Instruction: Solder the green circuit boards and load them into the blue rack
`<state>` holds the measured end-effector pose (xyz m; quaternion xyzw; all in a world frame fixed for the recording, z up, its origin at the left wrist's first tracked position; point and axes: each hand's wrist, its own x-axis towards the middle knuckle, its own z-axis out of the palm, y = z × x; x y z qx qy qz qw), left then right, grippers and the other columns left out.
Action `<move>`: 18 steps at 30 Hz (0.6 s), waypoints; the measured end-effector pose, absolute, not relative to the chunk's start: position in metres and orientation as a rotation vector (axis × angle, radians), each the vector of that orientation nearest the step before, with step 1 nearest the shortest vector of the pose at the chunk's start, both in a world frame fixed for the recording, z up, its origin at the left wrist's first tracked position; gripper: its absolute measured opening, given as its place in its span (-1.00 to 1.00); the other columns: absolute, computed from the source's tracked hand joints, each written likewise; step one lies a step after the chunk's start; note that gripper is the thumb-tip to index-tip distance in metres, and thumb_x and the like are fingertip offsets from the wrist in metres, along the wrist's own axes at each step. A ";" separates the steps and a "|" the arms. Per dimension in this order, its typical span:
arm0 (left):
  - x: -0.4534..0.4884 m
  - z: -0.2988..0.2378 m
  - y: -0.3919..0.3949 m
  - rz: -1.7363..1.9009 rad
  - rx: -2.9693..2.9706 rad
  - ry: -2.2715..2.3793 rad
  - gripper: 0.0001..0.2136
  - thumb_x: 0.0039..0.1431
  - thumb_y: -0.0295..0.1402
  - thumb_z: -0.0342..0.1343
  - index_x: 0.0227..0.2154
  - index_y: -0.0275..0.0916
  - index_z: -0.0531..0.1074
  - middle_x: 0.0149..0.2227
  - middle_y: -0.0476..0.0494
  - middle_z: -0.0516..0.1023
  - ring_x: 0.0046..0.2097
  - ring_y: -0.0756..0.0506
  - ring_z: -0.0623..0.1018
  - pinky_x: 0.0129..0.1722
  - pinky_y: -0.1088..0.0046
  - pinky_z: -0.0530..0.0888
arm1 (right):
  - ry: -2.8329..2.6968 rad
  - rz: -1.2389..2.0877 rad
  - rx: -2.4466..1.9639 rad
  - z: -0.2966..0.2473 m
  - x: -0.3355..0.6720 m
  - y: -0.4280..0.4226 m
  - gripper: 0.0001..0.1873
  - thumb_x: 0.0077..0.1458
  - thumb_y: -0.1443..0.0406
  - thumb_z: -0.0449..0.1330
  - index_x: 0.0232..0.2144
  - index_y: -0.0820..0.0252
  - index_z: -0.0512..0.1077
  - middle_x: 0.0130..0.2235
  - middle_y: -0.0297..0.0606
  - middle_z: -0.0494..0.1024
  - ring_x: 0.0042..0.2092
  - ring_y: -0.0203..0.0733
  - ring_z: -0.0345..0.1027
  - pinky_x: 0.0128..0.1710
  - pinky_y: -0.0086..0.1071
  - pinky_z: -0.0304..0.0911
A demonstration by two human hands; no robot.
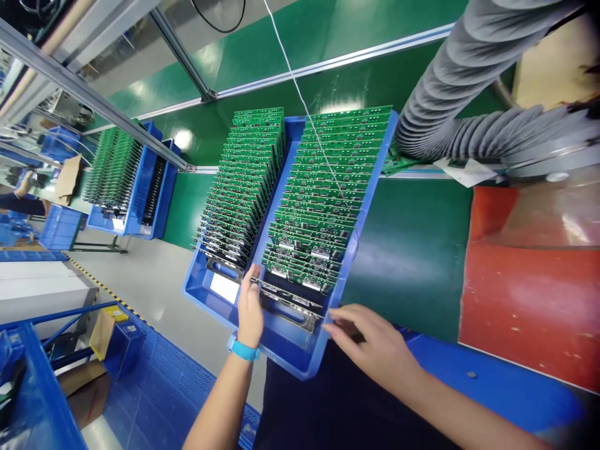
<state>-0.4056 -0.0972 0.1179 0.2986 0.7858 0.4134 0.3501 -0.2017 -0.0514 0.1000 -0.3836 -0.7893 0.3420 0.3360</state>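
A long blue bin (350,255) stands tilted in front of me, with two rows of upright green circuit boards: a left row (244,175) and a right row (328,181). At the near end of the right row is a board seen edge-on, the front circuit board (289,295). My left hand (250,312), with a light blue wristband (244,349), is closed at this board's left end. My right hand (370,340) is curled, thumb and forefinger at its right end beside the bin's rim. Black slotted racks (287,312) sit below the boards. A white label (224,288) lies inside the bin.
More blue bins (149,194) with boards stand on the green bench to the left. A grey ribbed hose (450,81) hangs at the right above a red mat (529,281). A white cord (293,75) crosses over the bin. Another person's arm (23,199) shows far left.
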 end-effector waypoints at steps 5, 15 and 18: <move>-0.417 0.120 -0.099 1.016 0.801 1.967 -0.52 0.23 -0.10 -0.16 0.10 -0.29 0.23 0.10 -0.23 0.36 0.14 -0.16 0.33 0.17 0.23 0.20 | -1.936 0.840 -1.204 0.093 -0.200 -0.035 -0.83 0.10 0.29 0.08 -0.21 0.16 0.32 -0.33 -0.18 0.48 -0.33 -0.21 0.42 -0.33 -0.31 0.38; -0.446 0.102 -0.099 0.770 1.051 1.751 -0.49 0.23 -0.12 -0.13 0.19 -0.20 0.07 0.25 -0.12 0.08 0.26 -0.13 0.10 0.25 0.26 0.02 | -1.798 0.767 -1.445 0.090 -0.229 -0.042 -0.83 0.07 0.16 0.10 -0.45 0.11 0.35 -0.45 -0.30 0.55 -0.40 -0.21 0.47 -0.40 -0.39 0.37; -0.456 0.099 -0.103 0.671 1.144 1.612 -0.47 0.27 -0.14 -0.21 0.24 -0.22 -0.10 0.29 -0.09 -0.09 0.30 -0.09 -0.05 0.27 0.27 -0.07 | -1.797 0.772 -1.424 0.095 -0.228 -0.049 -0.79 0.08 0.15 0.07 -0.51 0.09 0.33 -0.47 -0.28 0.56 -0.42 -0.24 0.48 -0.41 -0.42 0.38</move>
